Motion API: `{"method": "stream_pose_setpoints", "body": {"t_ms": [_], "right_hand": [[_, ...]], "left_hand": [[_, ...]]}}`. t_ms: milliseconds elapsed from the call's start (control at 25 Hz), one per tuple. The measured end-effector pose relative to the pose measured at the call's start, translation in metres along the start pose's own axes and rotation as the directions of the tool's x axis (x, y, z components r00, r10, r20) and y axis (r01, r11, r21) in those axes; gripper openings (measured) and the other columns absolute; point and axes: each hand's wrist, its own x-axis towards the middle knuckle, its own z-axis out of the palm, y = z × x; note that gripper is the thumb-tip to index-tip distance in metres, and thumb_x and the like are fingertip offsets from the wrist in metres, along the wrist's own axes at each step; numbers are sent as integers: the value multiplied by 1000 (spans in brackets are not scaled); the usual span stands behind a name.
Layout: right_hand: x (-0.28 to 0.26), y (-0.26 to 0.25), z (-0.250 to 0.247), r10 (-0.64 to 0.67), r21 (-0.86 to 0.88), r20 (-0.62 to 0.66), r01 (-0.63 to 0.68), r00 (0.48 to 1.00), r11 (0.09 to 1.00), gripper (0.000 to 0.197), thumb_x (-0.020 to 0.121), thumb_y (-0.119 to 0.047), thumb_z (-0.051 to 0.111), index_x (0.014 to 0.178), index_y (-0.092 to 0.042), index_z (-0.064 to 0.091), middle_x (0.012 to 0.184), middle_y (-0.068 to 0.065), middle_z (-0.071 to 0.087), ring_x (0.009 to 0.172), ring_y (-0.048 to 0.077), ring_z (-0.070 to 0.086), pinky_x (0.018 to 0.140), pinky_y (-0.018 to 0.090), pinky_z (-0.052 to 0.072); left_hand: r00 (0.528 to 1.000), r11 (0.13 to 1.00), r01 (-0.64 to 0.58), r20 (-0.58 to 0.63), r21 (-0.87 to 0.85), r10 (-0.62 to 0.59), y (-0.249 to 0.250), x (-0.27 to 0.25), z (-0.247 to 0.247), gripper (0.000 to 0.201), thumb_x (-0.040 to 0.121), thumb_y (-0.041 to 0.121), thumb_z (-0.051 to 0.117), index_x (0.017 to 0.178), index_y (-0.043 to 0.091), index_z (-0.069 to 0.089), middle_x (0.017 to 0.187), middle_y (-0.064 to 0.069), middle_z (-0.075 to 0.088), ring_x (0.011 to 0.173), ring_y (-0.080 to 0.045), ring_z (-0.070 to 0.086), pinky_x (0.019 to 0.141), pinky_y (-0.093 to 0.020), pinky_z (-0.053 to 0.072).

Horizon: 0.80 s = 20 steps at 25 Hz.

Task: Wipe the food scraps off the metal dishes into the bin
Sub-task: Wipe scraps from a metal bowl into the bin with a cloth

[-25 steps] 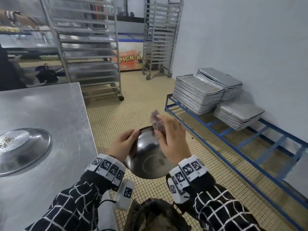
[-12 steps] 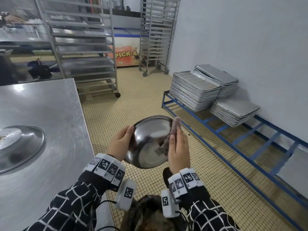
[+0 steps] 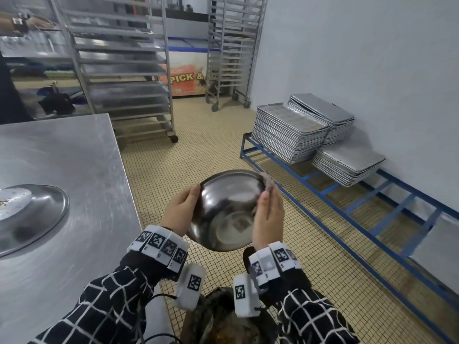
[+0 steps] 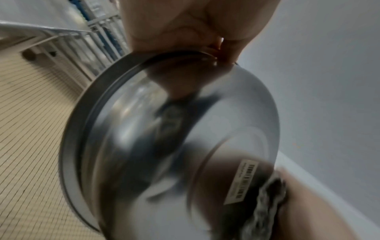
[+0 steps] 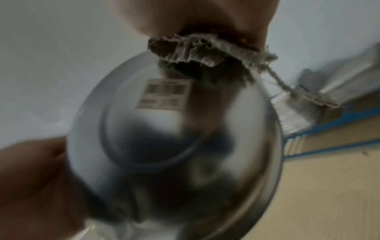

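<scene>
I hold a shiny metal bowl [image 3: 228, 209] over the tiled floor, its underside and barcode sticker turned toward me. My left hand [image 3: 180, 211] grips its left rim, thumb on the outside. My right hand [image 3: 269, 214] holds a frayed grey cloth [image 3: 268, 184] against the bowl's right edge. The right wrist view shows the cloth [image 5: 195, 52] pinned between my hand and the bowl [image 5: 174, 154]. From the left wrist, bowl [image 4: 174, 138] and cloth [image 4: 267, 199] look blurred. The bin [image 3: 223, 316] with dark scraps sits directly below. The bowl's inside is hidden.
A steel table [image 3: 74, 157] stands at my left with another metal dish [image 3: 37, 219] holding scraps. Stacks of baking trays [image 3: 290, 135] rest on a low blue rack [image 3: 347, 202] along the right wall. Wheeled tray racks [image 3: 129, 78] stand behind. Another person's arm [image 3: 29, 22] shows far left.
My right hand with the cloth has slid from the bowl's top rim round to its right edge. The bowl has turned so more of its underside faces me.
</scene>
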Motion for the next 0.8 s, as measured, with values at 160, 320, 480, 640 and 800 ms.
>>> {"method": "stream_pose_setpoints", "body": {"t_ms": [160, 320, 480, 640, 800], "right_hand": [[0, -2, -17, 435, 368, 102, -440, 895, 819, 32, 102, -38, 31, 132, -36, 43, 124, -4, 52, 101, 10, 53, 73, 17, 40], [3, -5, -25, 426, 291, 159, -455, 891, 842, 25, 100, -39, 37, 117, -28, 52, 106, -10, 60, 93, 11, 57, 61, 13, 42], [16, -5, -30, 309, 149, 185, -337, 933, 930, 31, 99, -40, 38, 120, -23, 53, 108, -10, 60, 104, 14, 58, 78, 27, 47], [42, -18, -44, 8, -119, 389, 41, 921, 992, 28, 100, -31, 42, 121, -18, 55, 102, -10, 59, 98, 9, 55, 72, 8, 37], [49, -35, -32, -135, -277, 660, 406, 739, 871, 26, 98, -28, 46, 119, -18, 57, 109, -12, 57, 99, 5, 52, 81, 13, 37]], "left_hand": [[996, 978, 65, -51, -197, -76, -12, 8, -12, 35, 96, 46, 41, 93, 23, 67, 99, -9, 69, 99, -27, 63, 95, -41, 46], [991, 959, 93, -65, -267, -114, -31, 15, -20, 32, 96, 45, 42, 96, 24, 67, 97, -7, 67, 100, -29, 61, 100, -48, 44], [996, 1000, -22, -85, 17, 24, -40, 15, -25, 22, 102, 29, 37, 96, 18, 55, 94, -1, 59, 88, -16, 55, 93, -42, 45], [996, 988, -84, 18, 127, 82, -36, 10, -26, 23, 99, 32, 41, 116, 24, 54, 107, 8, 60, 101, -9, 55, 93, -33, 45], [980, 958, -138, 176, 250, 95, -24, 2, -11, 21, 97, 36, 44, 105, 29, 62, 99, 11, 64, 93, -3, 58, 77, -20, 42]]}}
